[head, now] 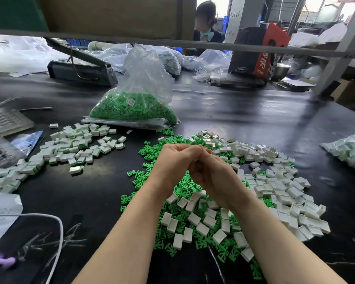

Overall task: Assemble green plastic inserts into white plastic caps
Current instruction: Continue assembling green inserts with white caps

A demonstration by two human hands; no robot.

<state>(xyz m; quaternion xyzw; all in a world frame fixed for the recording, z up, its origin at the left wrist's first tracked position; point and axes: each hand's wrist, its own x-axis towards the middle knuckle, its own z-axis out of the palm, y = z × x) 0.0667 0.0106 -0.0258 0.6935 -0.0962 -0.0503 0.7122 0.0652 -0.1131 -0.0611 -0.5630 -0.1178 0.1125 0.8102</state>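
Grey heat sealer [82, 71] far left, red-black box [258, 51], white cable [57, 228]

Both bare forearms reached forward and converged. The left hand [173, 160] and right hand [210, 171] met fingertip to fingertip, fingers curled inward; whatever they pinched was hidden.

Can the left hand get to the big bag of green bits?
Probably yes. The left hand sits over the loose pile, and only low scattered pieces lie between it and the bag beyond.
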